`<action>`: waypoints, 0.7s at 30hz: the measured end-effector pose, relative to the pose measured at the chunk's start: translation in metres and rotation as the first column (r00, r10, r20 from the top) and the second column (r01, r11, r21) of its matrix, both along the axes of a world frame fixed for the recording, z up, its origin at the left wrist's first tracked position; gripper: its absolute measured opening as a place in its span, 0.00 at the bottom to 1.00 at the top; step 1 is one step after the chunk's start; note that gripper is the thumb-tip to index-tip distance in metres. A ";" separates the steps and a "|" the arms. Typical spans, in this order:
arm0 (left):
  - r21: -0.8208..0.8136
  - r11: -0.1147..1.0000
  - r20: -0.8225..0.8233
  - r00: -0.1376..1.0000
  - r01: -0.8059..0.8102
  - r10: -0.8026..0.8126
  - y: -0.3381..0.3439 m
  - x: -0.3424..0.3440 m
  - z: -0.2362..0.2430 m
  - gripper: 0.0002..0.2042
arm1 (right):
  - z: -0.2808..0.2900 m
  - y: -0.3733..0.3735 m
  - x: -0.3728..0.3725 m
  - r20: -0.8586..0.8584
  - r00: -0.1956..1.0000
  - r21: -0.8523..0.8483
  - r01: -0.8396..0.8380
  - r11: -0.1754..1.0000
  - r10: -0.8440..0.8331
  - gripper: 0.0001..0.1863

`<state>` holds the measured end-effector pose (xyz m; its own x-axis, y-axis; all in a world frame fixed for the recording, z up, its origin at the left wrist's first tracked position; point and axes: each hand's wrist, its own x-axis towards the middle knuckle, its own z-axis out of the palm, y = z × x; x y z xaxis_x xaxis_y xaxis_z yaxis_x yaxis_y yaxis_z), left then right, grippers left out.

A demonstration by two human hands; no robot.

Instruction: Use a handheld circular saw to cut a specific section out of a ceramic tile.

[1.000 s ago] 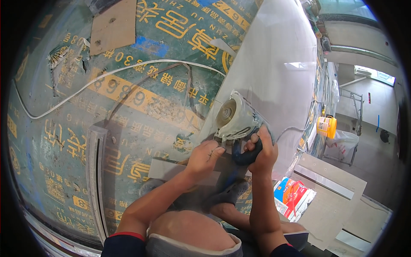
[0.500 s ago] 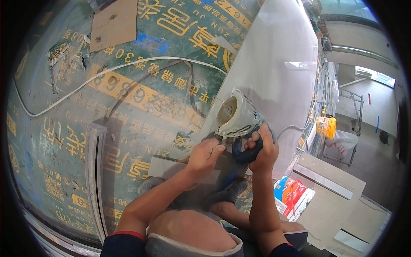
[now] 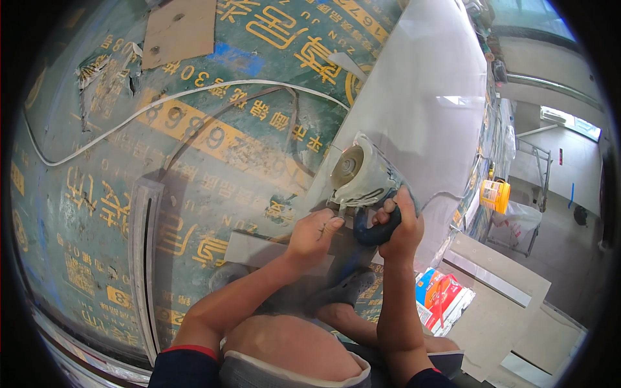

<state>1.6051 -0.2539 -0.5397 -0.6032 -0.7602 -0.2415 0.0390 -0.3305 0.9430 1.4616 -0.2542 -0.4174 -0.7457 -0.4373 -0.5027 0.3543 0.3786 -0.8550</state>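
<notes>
A green floor covering with yellow print (image 3: 90,152) is extending beneath the work area. A long, glossy white slab (image 3: 430,71) is lying across it. A straight grey metal rail (image 3: 140,258) is lying to the left. A dust-coated grey power cutter with a round disc and dark-blue loop handle (image 3: 380,176) is resting at the slab's left edge. The right hand (image 3: 402,231) is gripping the handle, fingers wrapped; the left hand (image 3: 313,239) is pinching the cutter's near edge, fingers narrow.
</notes>
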 end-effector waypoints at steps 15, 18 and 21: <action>-0.001 0.999 -0.019 0.999 -0.037 0.037 0.003 0.000 0.000 0.18 | -0.002 0.001 0.000 0.022 1.000 0.031 0.013 0.999 -0.014 0.12; -0.019 0.998 -0.018 0.998 -0.054 0.053 0.003 0.001 0.002 0.18 | -0.001 0.001 0.000 0.016 1.000 0.039 0.025 0.999 -0.026 0.12; 0.006 1.000 0.021 1.000 0.015 -0.015 0.001 0.002 0.006 0.19 | 0.000 0.002 0.000 -0.010 0.999 0.039 0.049 0.998 -0.048 0.12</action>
